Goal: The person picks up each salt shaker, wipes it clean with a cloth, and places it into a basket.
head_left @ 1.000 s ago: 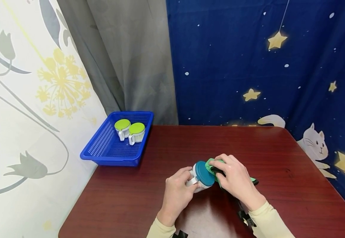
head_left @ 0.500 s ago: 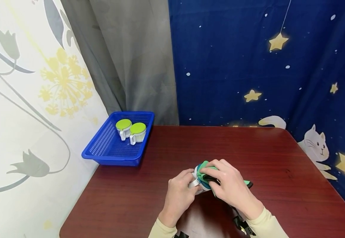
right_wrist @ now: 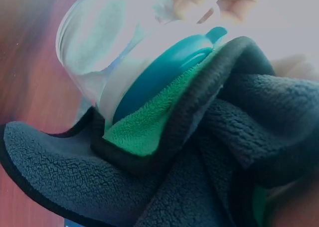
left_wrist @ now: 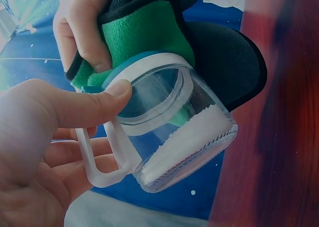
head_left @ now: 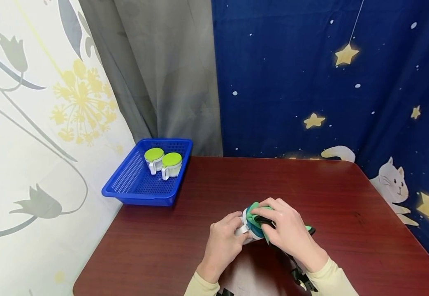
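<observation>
A clear glass seasoning jar (left_wrist: pixel 209 92) with a white collar, white handle (left_wrist: pixel 89 159) and white grains inside is held tilted over the table. My left hand (head_left: pixel 222 239) grips it by the handle, thumb pressing near the collar. On its teal lid (right_wrist: pixel 159 72) lies a cloth (left_wrist: pixel 144 37), green on one face and dark grey on the other, with black edging. My right hand (head_left: pixel 286 226) holds the bunched cloth, fingertips pressing it against the lid. Loose folds of cloth (right_wrist: pixel 65 167) hang beside the jar and hide part of the lid.
A blue plastic basket (head_left: pixel 140 200) stands at the table's back left. Inside are two similar jars with lime-green lids (head_left: pixel 171 159), upright near its right side. The reddish-brown table (head_left: pixel 155 255) extends around my hands, with curtains behind it.
The right hand has moved left with the cloth, from the lid's edge to over the lid, covering much of it. The left hand keeps hold of the jar, shifting slightly.
</observation>
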A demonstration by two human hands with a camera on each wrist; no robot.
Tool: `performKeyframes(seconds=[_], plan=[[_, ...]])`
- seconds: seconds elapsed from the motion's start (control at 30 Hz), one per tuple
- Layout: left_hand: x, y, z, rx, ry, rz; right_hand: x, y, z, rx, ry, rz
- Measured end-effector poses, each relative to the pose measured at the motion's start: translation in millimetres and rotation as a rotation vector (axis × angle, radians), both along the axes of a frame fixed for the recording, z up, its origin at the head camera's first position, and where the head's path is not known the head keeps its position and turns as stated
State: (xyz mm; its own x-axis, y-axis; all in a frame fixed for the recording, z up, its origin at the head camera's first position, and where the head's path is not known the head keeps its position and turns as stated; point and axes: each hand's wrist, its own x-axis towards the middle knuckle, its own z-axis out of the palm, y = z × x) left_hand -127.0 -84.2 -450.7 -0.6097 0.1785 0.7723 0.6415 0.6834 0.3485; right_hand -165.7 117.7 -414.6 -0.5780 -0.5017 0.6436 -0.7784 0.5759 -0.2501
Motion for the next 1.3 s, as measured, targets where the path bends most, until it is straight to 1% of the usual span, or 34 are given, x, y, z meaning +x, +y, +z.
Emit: performKeyframes(seconds=[0.17, 0.4, 0.5, 0.67, 0.83, 1.0, 1.17, 1.3], plan=[[0.2, 1.0, -1.4, -0.009, 0.004, -0.001, -7.1, 3.3, -3.2, 0.006, -0.006, -0.041], [0.8, 1.0, -2.6, -0.004, -0.037, -0.006, -15.2, 10.6, -9.2, 0.022, -0.049, -0.107], [0.5, -0.3, -3.1, 0.022, -0.057, -0.019, -17.6, 14.3, -11.4, 0.046, -0.079, -0.143], [-1.8, -2.9, -3.5, 0.098, -0.087, -0.030, -21.1, 19.9, -14.6, 0.064, -0.113, -0.189], [-3.8, -4.8, -2.3, 0.192, -0.113, -0.025, -19.2, 21.7, -13.6, 0.049, -0.106, -0.180], [-3.6, -6.8, 0.7, 0.266, -0.163, -0.014, -14.9, 20.9, -10.2, 0.020, -0.087, -0.161], [-4.9, -8.6, 0.6, 0.328, -0.187, 0.021, -10.6, 18.2, -8.0, -0.001, -0.070, -0.134], [-6.4, -10.4, 1.8, 0.360, -0.180, 0.056, -7.5, 15.0, -6.3, -0.016, -0.051, -0.107]])
